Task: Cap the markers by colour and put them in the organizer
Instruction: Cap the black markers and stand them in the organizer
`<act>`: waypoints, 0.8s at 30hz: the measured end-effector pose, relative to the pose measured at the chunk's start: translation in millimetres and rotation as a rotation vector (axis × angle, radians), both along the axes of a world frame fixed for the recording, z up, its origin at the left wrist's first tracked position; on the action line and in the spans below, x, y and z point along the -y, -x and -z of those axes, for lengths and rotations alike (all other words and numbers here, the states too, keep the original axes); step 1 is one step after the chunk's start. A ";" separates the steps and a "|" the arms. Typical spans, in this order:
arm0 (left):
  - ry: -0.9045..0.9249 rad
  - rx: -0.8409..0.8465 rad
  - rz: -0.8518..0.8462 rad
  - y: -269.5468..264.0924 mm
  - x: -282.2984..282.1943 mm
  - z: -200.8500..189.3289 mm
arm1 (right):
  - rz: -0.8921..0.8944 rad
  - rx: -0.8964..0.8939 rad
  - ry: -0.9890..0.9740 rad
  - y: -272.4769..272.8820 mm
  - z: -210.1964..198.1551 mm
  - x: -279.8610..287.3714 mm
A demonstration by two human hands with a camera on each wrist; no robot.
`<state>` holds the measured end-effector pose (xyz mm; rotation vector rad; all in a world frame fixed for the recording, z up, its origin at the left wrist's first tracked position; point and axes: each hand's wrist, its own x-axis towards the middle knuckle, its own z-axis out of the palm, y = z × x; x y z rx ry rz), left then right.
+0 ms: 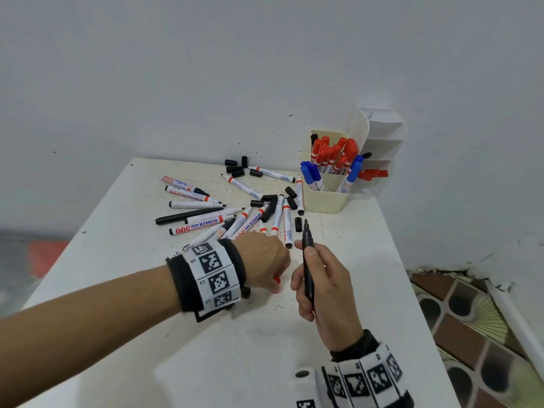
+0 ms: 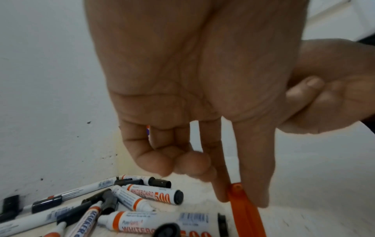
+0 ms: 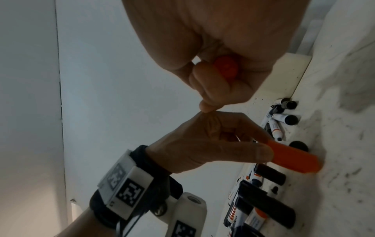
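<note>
My left hand [image 1: 276,282] reaches down to the white table and pinches a red cap [image 1: 276,279] between thumb and fingers; the cap [image 3: 294,158] touches the tabletop. My right hand [image 1: 304,251] grips a slim dark uncapped marker [image 1: 307,269], tip pointing away, just right of the left hand. The marker's rear end [image 3: 225,67] shows red in the right wrist view. Several uncapped markers [image 1: 229,213] lie in a pile beyond my hands. The cream organizer [image 1: 323,203] stands at the back right, holding red-capped and blue-capped markers.
Several loose black caps [image 1: 235,169] lie near the wall and among the pile. A white tiered rack [image 1: 379,134] stands behind the organizer, with red markers [image 1: 372,173] beside it. The table's right edge [image 1: 412,290] drops to a tiled floor.
</note>
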<state>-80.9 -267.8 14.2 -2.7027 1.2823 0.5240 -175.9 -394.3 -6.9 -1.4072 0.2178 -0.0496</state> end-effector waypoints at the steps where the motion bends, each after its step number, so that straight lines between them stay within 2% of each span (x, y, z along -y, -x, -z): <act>1: 0.015 -0.021 -0.013 -1.8 -1.9 -2.5 | 0.004 0.000 0.005 0.6 0.0 0.6; 4: 0.203 -0.133 -0.122 -13.3 -17.4 -18.1 | 0.018 0.048 0.083 3.2 -0.3 3.8; 9: 0.818 -0.440 -0.457 -30.4 -55.7 -37.5 | 0.043 0.155 0.273 6.8 -5.0 4.7; 12: 1.068 -0.507 -0.555 -27.1 -66.4 -37.3 | 0.029 0.192 0.330 6.7 -8.0 2.0; 15: 1.148 -0.534 -0.588 -24.3 -70.2 -34.4 | 0.031 0.222 0.378 5.8 -10.6 -0.9; 24: 1.131 -0.597 -0.481 -15.6 -64.7 -35.4 | 0.037 0.267 0.404 -1.6 -9.1 -10.7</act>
